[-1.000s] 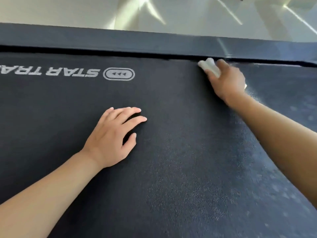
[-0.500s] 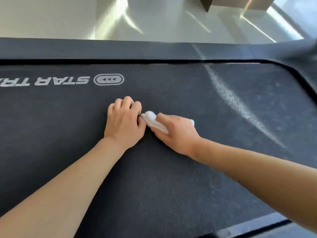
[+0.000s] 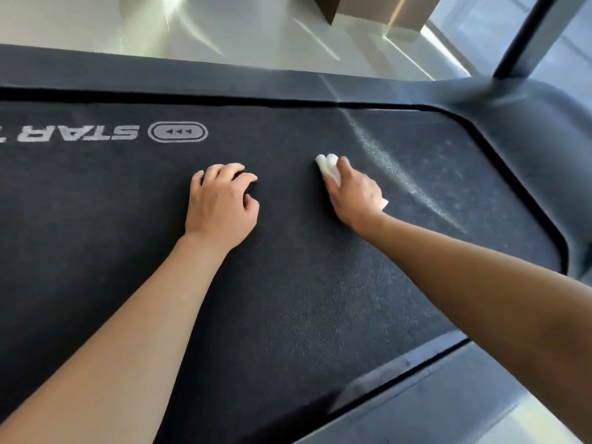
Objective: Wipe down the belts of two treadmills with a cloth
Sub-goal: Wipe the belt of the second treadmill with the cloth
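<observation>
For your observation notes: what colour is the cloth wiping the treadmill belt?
White: the small folded cloth shows best in the head view, against the dark grey belt.

This looks like a gym. A treadmill belt [image 3: 288, 283] printed with a brand logo [image 3: 177, 132] sits on a glossy pale floor [image 3: 240, 33].

The right hand [image 3: 354, 190] slides the white cloth [image 3: 330, 169] away from the left hand [image 3: 221, 203], out toward the belt's [image 3: 304, 299] far edge. A clear gap now separates them, and the left fingers curl tighter.
</observation>
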{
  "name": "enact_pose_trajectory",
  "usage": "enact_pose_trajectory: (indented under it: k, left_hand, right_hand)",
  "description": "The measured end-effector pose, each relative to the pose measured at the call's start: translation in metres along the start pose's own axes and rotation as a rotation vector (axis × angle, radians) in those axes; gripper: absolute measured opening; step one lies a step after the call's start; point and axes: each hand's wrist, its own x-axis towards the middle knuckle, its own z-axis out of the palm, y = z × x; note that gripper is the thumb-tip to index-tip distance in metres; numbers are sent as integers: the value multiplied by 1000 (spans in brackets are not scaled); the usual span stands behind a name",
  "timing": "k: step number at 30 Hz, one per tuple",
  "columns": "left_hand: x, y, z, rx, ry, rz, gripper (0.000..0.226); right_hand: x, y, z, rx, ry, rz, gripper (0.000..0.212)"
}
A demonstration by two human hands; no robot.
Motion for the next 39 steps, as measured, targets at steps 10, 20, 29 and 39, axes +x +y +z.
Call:
enact_pose_trajectory:
  k: [10,20,29,39]
  left_hand:
    - [-20,24,11,61,-24,-54,42]
    - [-78,96,22,98,-207,129,57]
    - [-37,148,45,40,-293,197,59]
    - [-33,195,77,-36,-314,314,51]
  right_hand:
    - [-130,55,-32,178,-320,-1024,24]
    - [91,141,-11,131,-31,29,43]
    - [-81,157,-22,276,-39,-535,29]
    - [-12,316,-20,210,99,97,36]
